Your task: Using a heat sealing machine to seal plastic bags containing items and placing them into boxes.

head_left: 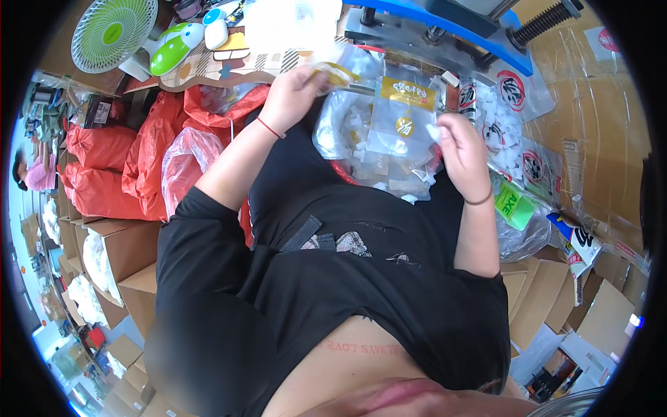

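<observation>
Nearest the camera, the person's black shirt (333, 278) is filling the lower middle of the view, with both forearms rising from it. The right hand (462, 154) is curling its fingers together and pinching the right edge of a clear plastic pouch with a gold label (403, 111), which is lying in front of the chest on a heap of similar clear bags (347, 128). The left hand (295, 94) is closing on a yellow strip (335, 72) at the pouch's upper left corner; a red cord is circling that wrist.

To the left, 2 red sacks (104, 170) are sitting beside open cardboard boxes (125, 250). A green packet (514, 205) is lying just right of the right forearm. Farther off, a blue machine frame (445, 24) is crossing the top, and a green-and-white fan (114, 31) is standing at upper left.
</observation>
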The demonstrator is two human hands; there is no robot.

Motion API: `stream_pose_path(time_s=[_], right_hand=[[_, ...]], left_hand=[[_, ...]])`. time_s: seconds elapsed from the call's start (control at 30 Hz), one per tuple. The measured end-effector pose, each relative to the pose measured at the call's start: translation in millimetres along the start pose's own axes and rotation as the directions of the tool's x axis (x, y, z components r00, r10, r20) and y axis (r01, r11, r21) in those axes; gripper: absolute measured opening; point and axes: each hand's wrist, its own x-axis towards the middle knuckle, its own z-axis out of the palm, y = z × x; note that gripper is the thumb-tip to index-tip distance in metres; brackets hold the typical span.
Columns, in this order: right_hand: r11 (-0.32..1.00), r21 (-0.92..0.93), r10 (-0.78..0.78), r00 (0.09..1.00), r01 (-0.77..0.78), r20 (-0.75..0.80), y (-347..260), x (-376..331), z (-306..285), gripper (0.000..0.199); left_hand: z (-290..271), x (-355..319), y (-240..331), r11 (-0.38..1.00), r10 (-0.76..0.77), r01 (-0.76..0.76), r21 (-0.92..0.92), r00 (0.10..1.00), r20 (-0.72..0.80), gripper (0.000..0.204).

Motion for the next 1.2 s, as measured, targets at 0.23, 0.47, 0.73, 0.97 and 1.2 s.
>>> stream_pose_path(time_s=[0.23,0.47,0.73,0.97,1.2], right_hand=[[0.965,0.257,0.076,0.995,-0.057,-0.066,-19.0,36.0,7.3,0.015],[0.999,0.038,0.028,0.993,-0.033,0.11,1.2,30.3,-18.6,0.026],[0.852,-0.51,0.242,0.954,-0.121,0.179,50.6,-12.1,-76.3,0.033],[0.931,-0.284,0.332,0.85,-0.227,0.409,58.3,-46.2,-86.8,0.031],[0.932,-0.147,0.347,0.932,-0.33,0.108,77.7,-57.9,-81.1,0.025]], left_hand=[[18.2,-9.5,84.1,0.944,-0.127,0.221,-0.243,0.928,0.35,0.025],[66.8,-24.2,94.7,0.451,-0.052,0.565,-0.691,0.79,0.611,0.024],[74.4,0.7,83.5,0.274,-0.059,0.668,-0.692,0.729,0.682,0.026],[72.2,34.4,65.2,0.298,-0.292,0.596,-0.746,0.801,0.523,0.045],[-11.4,49.7,-15.7,0.782,0.366,-0.073,0.619,0.858,-0.362,0.053]])
